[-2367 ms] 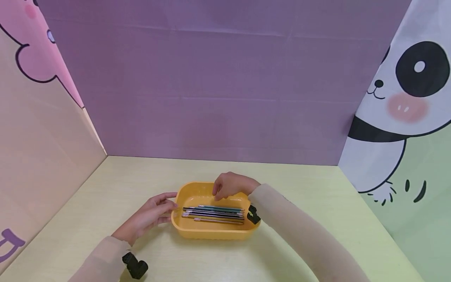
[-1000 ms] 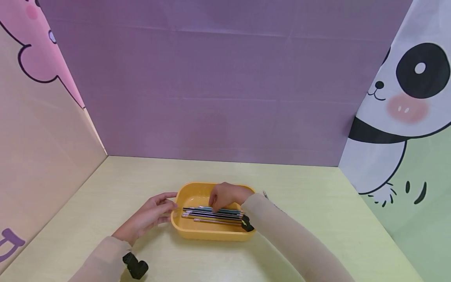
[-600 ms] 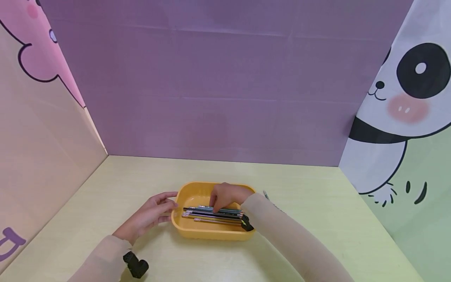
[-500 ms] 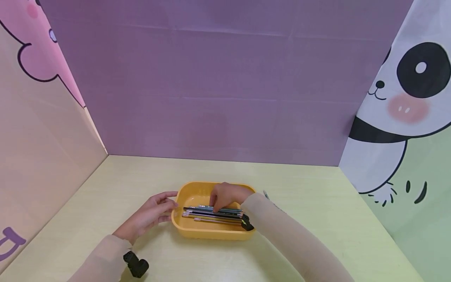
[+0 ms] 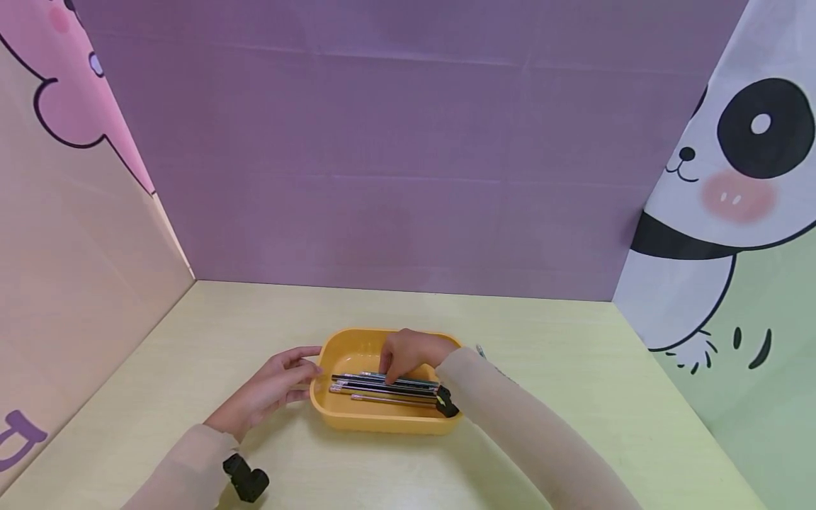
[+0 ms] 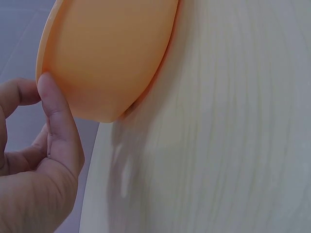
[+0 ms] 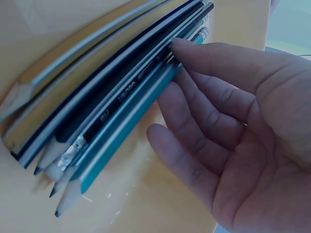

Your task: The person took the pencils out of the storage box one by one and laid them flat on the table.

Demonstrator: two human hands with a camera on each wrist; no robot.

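Note:
A yellow plastic basin (image 5: 357, 423) sits on the pale table with several pencils (image 5: 370, 387) lying side by side in it. My left hand (image 5: 275, 389) holds the basin's left rim, its thumb (image 6: 58, 111) against the wall. My right hand (image 5: 411, 354) reaches into the basin. In the right wrist view, the right thumb (image 7: 204, 53) touches a black pencil (image 7: 121, 97) with an eraser end, and the fingers meet a green pencil (image 7: 126, 131) beside it, pinching there. Gold and dark-blue pencils lie alongside. The sleeve hides part of the basin's right end.
On the table (image 5: 255, 319), the thin tip of some object (image 5: 481, 350) shows behind the right sleeve. A purple backdrop (image 5: 408, 177) closes off the back, with printed panels on both sides. Black wrist cameras (image 5: 246, 479) hang at the cuffs.
My right hand has come down from above the pencils onto them, and has hardly moved in the last second. A thin tip now shows behind the right sleeve. The left hand stays put.

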